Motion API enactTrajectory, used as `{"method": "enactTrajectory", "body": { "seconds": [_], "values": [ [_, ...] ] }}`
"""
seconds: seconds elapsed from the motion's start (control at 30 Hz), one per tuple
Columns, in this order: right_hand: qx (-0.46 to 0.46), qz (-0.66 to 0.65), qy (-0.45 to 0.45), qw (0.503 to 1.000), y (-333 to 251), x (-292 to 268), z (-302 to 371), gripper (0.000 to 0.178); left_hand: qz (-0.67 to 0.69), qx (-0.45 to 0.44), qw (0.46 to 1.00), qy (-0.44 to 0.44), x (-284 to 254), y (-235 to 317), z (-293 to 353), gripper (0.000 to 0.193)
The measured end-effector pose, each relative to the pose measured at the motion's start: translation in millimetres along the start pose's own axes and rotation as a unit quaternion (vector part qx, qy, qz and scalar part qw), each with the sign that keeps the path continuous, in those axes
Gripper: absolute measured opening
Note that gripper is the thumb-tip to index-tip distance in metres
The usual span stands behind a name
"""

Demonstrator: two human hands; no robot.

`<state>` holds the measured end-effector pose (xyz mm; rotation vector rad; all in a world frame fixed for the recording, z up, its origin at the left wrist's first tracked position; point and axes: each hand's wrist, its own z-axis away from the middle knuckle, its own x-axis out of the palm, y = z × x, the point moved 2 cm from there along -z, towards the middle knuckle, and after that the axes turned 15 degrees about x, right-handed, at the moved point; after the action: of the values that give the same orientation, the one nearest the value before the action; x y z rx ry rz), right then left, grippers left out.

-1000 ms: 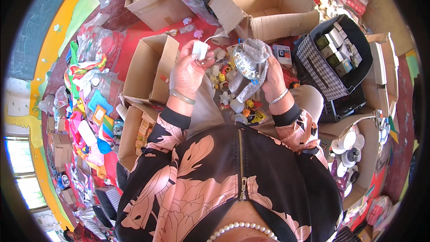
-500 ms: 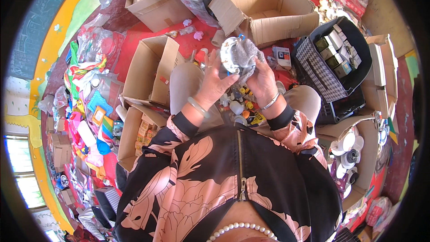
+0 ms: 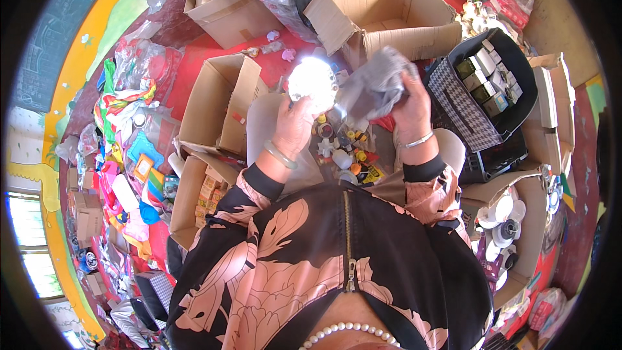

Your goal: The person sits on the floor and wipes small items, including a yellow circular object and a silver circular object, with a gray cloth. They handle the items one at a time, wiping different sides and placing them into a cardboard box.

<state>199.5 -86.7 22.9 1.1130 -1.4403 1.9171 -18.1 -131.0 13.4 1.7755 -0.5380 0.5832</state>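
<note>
A round, shiny object [image 3: 311,84] glares white in the light, too bright for me to make out its kind. My left hand [image 3: 295,124] is closed on its lower edge, the thumb against its face. To its right, a crumpled grey cloth [image 3: 376,84] hangs from my right hand [image 3: 413,107], whose fingers grip its right side. The cloth is slightly blurred, and a gap separates it from the round object. Below both hands, several small yellow, white and black pieces [image 3: 346,155] lie between my knees.
Open cardboard boxes stand ahead [image 3: 408,42] and to the left [image 3: 217,100]. On the right are a dark houndstooth bin [image 3: 470,107] holding small boxes and a carton [image 3: 534,214] with white round parts. Colourful cloths and plastic bags [image 3: 146,68] heap up at far left.
My hands have moved apart. The cloth has come off the round object and gone right with my right hand; the object has shifted left and now glares brightly.
</note>
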Motion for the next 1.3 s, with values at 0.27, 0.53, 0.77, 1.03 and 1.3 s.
{"method": "enactTrajectory", "body": {
  "seconds": [0.27, 0.53, 0.77, 1.03, 1.3],
  "values": [
    [-0.283, 0.609, -0.034, 0.74, 35, 48, 24, 0.039, -0.354, 0.099, 0.882, -0.293, 34, -6, 25, 0.038],
    [-0.243, 0.45, 0.14, 0.848, 39, 32, 18, 0.02, -0.159, -0.087, 0.964, -0.194, 30, -11, 31, 0.045],
    [0.005, 0.064, -0.045, 0.997, 2, 4, 3, 0.034, -0.03, -0.152, 0.984, -0.088, 45, 2, 29, 0.046],
    [-0.242, 0.607, 0.037, 0.756, 39, 51, 31, 0.039, -0.322, -0.045, 0.899, -0.293, 35, -10, 24, 0.056],
    [-0.021, 0.168, 0.182, 0.969, 14, -18, -13, 0.023, -0.155, -0.145, 0.962, -0.17, 32, -14, 30, 0.062]
  ]
}}
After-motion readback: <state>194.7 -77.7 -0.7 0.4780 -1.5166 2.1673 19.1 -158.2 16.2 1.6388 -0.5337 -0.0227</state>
